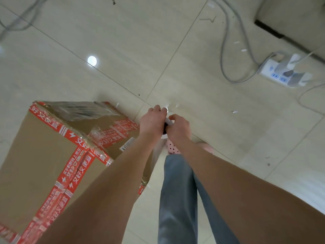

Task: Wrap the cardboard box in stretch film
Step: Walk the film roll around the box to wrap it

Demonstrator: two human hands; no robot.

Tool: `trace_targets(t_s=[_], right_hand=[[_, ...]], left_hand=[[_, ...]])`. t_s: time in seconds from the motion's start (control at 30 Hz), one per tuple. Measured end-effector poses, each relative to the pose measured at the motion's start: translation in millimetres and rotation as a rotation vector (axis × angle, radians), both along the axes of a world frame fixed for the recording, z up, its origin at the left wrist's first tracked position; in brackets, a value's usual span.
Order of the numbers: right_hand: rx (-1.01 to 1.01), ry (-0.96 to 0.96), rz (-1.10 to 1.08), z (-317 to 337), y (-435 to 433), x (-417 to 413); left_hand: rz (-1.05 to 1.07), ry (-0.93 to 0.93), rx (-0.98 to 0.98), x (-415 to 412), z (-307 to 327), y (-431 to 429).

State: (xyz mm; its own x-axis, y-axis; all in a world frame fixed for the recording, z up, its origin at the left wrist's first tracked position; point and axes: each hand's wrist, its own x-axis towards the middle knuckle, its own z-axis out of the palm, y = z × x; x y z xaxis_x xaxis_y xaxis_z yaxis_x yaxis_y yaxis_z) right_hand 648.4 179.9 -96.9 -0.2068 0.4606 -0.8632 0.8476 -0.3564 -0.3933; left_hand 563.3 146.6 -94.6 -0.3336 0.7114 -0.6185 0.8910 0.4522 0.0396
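Glossy pale floor tiles (pixel 123 32) reflect a ceiling light; a power strip (pixel 284 73) lies near grey cables (pixel 226 50).

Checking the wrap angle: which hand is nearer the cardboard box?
Left. The left hand is just beside the cardboard box; the right hand lies beyond it, farther off. Both grip the film roll.

Glossy beige floor tiles (pixel 123 36) lie below me. A white power strip (pixel 270 71) sits upper right, a grey cable (pixel 223 55) looping beside it. My dotted slipper (pixel 171 147) shows.
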Motion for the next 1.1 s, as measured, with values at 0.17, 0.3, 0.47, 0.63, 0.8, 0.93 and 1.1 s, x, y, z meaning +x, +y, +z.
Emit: trace_targets(t_s=[0.17,0.3,0.47,0.63,0.8,0.93,1.1], right_hand=[[0.087,-0.07,0.152,4,15,-16],[0.108,-0.059,0.124,8,19,-42],[0.14,-0.057,0.114,5,27,-63],[0.153,-0.056,0.226,3,27,-73],[0.229,-0.049,0.434,4,34,-81],[0.284,-0.045,0.551,6,45,-97],[0.178,-0.08,0.354,4,56,-126]], left_hand=[[0.342,-0.065,0.032,-17,3,3],[1.004,-0.208,0.059,-34,-3,-6],[0.903,-0.215,-0.02,-54,0,0],[0.215,-0.104,0.046,-71,0,16],[0.161,-0.125,0.041,-84,-4,22],[0.433,-0.149,0.093,-96,-9,18],[0.877,-0.111,0.079,-127,-9,19]])
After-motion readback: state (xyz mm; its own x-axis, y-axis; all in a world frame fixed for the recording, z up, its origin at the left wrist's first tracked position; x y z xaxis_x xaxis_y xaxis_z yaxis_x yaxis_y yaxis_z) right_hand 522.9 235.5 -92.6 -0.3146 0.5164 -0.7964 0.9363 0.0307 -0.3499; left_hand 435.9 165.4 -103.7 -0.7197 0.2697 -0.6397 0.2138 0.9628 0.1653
